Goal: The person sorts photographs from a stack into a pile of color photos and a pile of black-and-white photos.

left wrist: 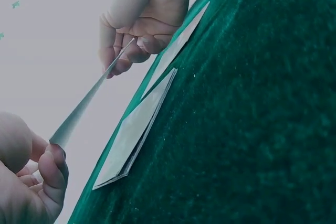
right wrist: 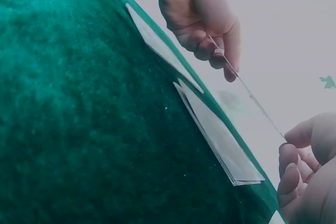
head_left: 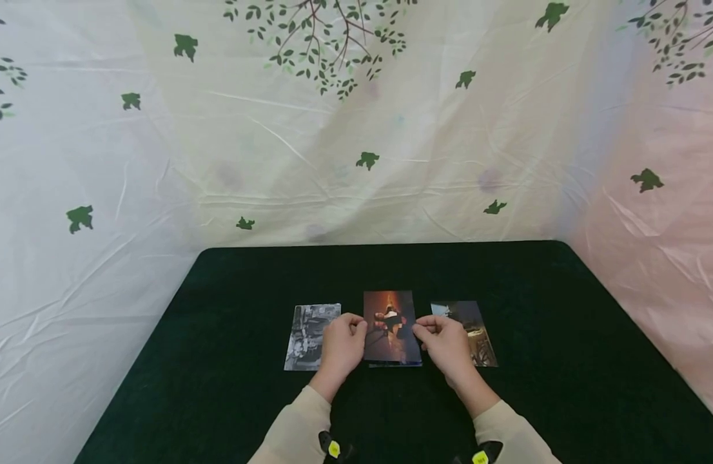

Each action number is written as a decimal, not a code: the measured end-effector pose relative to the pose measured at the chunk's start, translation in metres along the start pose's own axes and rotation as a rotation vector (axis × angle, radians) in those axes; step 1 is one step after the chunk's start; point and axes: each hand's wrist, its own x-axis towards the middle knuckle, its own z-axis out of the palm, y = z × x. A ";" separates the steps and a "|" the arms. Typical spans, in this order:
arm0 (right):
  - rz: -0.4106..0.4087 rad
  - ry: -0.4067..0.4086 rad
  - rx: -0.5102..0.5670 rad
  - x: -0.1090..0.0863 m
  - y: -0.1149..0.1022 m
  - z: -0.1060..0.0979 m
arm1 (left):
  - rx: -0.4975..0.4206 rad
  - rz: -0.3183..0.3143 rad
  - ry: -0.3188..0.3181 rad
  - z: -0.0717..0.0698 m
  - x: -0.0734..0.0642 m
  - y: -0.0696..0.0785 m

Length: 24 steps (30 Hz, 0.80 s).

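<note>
My left hand (head_left: pixel 341 343) pinches the left edge of a photo card (head_left: pixel 389 338) with a dark, orange-lit picture. On its opposite edge, the thumb and fingers of my right hand (head_left: pixel 447 343) pinch the same card. Both wrist views show this card (left wrist: pixel 86 103) held above the table, apart from a small stack of cards (left wrist: pixel 134 132) lying below it. In the head view only a thin blue strip of that stack (head_left: pixel 394 365) shows. A black-and-white photo card (head_left: pixel 305 338) lies behind my left hand, partly covered by it. My right hand partly hides another photo card (head_left: pixel 478 332).
A dark green cloth covers the table (head_left: pixel 229 303), whose far edge meets a pale curtain (head_left: pixel 426 142) printed with leaves and branches. Pink curtain (head_left: pixel 670 270) hangs along the right side, white on the left.
</note>
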 end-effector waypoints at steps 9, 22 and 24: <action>0.018 0.013 0.096 -0.003 -0.006 -0.006 | -0.003 0.039 0.132 0.001 -0.002 0.008; 0.099 0.020 0.017 -0.007 0.002 -0.069 | -0.120 0.074 0.109 0.051 -0.007 0.039; 0.107 0.016 0.000 -0.006 0.008 -0.080 | -0.114 0.087 0.076 0.060 -0.009 0.043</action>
